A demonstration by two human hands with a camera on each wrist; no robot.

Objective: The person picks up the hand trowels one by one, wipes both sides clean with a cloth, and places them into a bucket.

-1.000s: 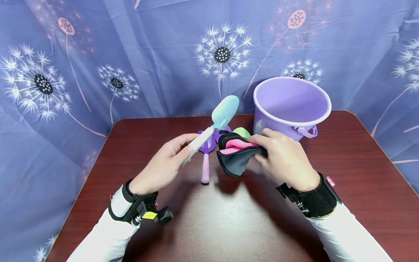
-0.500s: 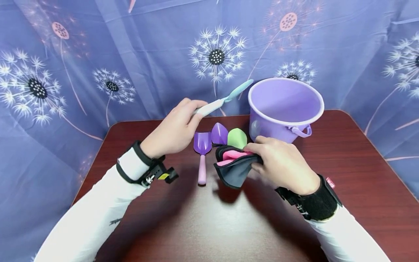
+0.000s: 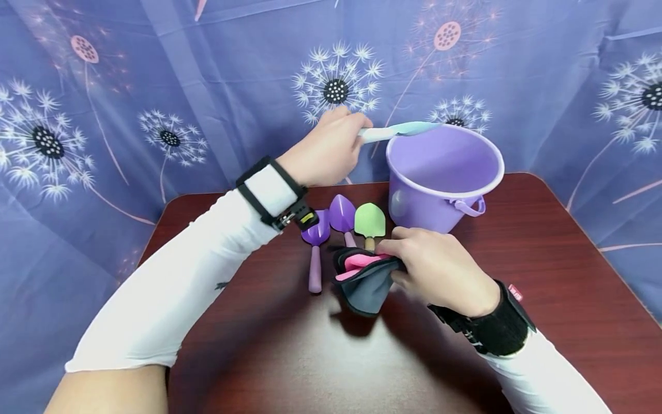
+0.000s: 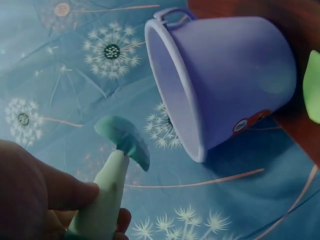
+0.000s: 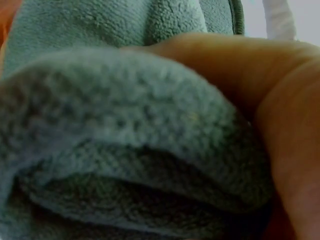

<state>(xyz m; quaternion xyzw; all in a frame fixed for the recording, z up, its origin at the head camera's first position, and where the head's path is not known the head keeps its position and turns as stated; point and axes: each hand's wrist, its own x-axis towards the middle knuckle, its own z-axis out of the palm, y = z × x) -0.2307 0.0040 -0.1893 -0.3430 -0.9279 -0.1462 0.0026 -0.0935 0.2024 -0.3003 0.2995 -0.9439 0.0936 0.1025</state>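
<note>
My left hand grips a garden trowel by its white handle, above the table's back edge. In the head view its pale blue blade overlaps the left rim of a purple bucket. The left wrist view shows the thumb on the trowel's handle and the blade apart from the bucket. Lower down, my right hand pinches a bunched grey and pink cloth with black edging. Grey plush folds of this cloth fill most of the right wrist view, hiding the fingertips.
Left of the bucket lie a purple shovel with a pink handle, a pointed purple trowel and a green trowel. The cloth covers part of their handles. A dandelion-print curtain hangs behind the brown table.
My left hand has carried the trowel up and to the right, to the bucket's rim. The right hand has lowered slightly with the cloth, uncovering more of the small trowels.
</note>
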